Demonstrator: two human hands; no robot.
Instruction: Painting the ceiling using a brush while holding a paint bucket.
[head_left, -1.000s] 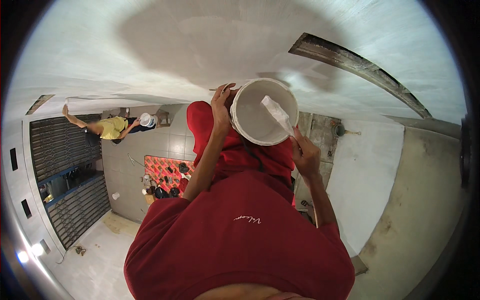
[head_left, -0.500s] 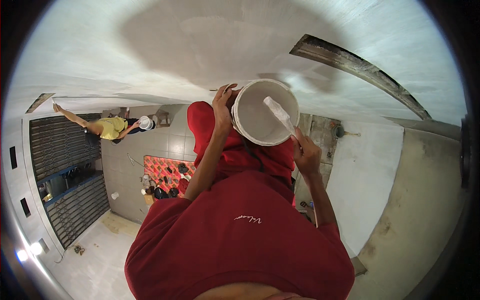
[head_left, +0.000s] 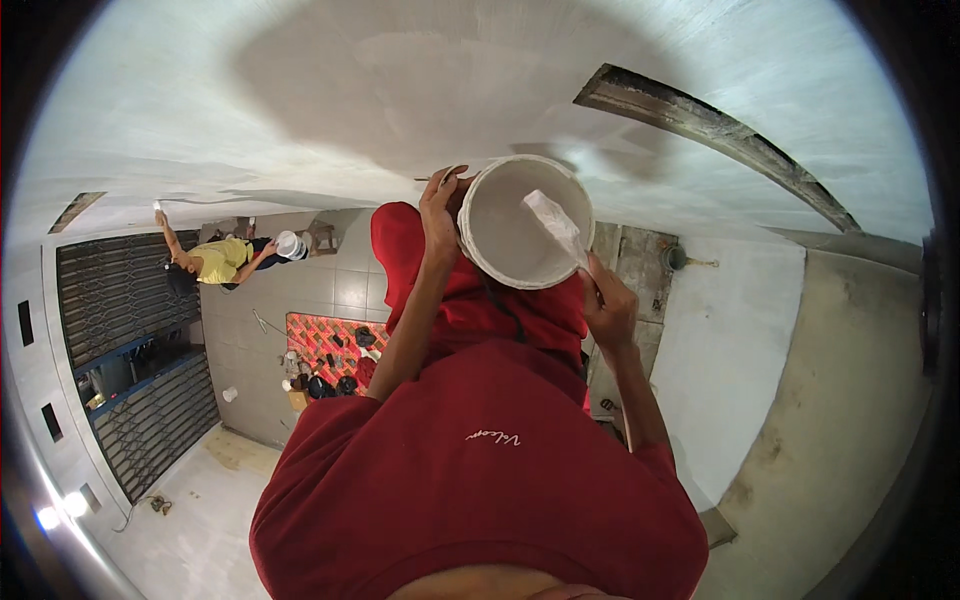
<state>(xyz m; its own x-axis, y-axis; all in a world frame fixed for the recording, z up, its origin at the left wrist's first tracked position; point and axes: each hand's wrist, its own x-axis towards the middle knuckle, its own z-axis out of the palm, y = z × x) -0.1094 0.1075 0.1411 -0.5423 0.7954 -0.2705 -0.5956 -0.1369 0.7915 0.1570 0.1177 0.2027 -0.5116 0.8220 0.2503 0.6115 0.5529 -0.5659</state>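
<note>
A round white bucket [head_left: 475, 258] is in front of my body, its mouth facing up and its inside coated pale. My left hand [head_left: 440, 212] is closed on the bucket's left side; a thin, light piece shows at its fingers, too small to make out. In my right hand [head_left: 610, 305] is a paintbrush [head_left: 552, 222], gripped by its handle. Its white-coated head slants up and left over the bucket's mouth, apart from the far rim. What lies at the bucket's bottom is hard to tell.
A whitish wall with a long dark recess [head_left: 720, 130] rises ahead. At the left a co-worker in a yellow shirt [head_left: 218, 262] holds a white bucket [head_left: 291, 246] and reaches to the wall. Below lies a red patterned mat [head_left: 330, 335] with several items; a folding metal gate [head_left: 120, 290] stands left.
My brush has turned so its broad side shows, still above the bucket. The bucket and both hands have shifted slightly left. The co-worker's raised arm has moved right along the wall.
</note>
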